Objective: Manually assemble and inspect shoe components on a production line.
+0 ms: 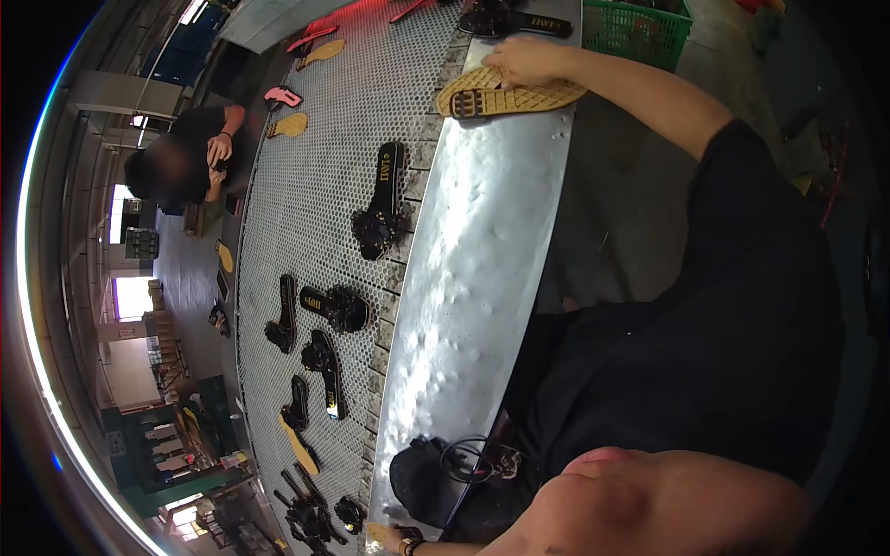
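Observation:
My right hand [530,61], at the end of an arm stretched toward the top of the picture, is closed on a tan-soled sandal [538,98] lying sole up on the metal ledge. A dark buckled strap [469,104] lies against the tan soles there. Near the bottom edge, my left hand [393,537] wears something like a bracelet at the wrist. A tan, sole-like patch shows by its fingers, which are too small and cut off to read. Between these hands runs the shiny metal ledge [473,250]. A black sandal [505,22] lies beyond my right hand.
A perforated conveyor [324,120] carries several black sandals with bunched decorations [378,208], plus tan and pink pieces [284,96]. A green basket [640,32] stands past the ledge's end. Across the conveyor, a person [185,153] handles a small dark item. A black bag-like item [431,477] lies near my body.

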Action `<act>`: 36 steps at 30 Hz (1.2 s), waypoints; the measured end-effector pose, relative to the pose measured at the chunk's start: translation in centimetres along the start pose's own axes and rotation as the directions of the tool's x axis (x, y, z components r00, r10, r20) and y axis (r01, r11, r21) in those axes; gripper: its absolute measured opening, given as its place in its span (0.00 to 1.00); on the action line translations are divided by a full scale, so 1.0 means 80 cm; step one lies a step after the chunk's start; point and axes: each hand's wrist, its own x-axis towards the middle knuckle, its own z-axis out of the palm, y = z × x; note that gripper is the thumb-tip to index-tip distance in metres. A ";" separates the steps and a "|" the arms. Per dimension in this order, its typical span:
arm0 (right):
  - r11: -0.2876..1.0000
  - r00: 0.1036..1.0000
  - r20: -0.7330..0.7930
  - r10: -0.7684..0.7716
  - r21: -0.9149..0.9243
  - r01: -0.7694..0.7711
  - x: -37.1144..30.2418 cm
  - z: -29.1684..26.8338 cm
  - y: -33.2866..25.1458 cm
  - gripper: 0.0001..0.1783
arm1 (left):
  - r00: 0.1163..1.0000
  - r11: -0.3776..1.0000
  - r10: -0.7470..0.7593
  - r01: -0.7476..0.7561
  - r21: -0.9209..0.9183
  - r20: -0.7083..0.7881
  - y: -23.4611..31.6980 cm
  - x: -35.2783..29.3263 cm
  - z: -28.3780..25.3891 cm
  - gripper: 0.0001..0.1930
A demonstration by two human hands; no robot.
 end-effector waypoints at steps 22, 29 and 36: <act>0.716 0.847 0.483 0.220 0.511 -0.477 -0.089 -0.053 -0.047 0.33 | 0.449 0.492 0.591 0.457 -0.741 0.670 0.513 -0.322 0.166 0.09; 0.630 0.948 0.315 0.051 0.726 -0.275 -0.208 -0.096 -0.305 0.42 | 0.233 0.389 0.677 0.692 -0.609 0.698 0.605 -0.485 0.226 0.18; 0.617 0.986 0.162 -0.033 0.780 -0.108 -0.254 -0.112 -0.315 0.45 | 0.143 0.528 0.625 0.646 -0.551 0.767 0.608 -0.501 0.262 0.20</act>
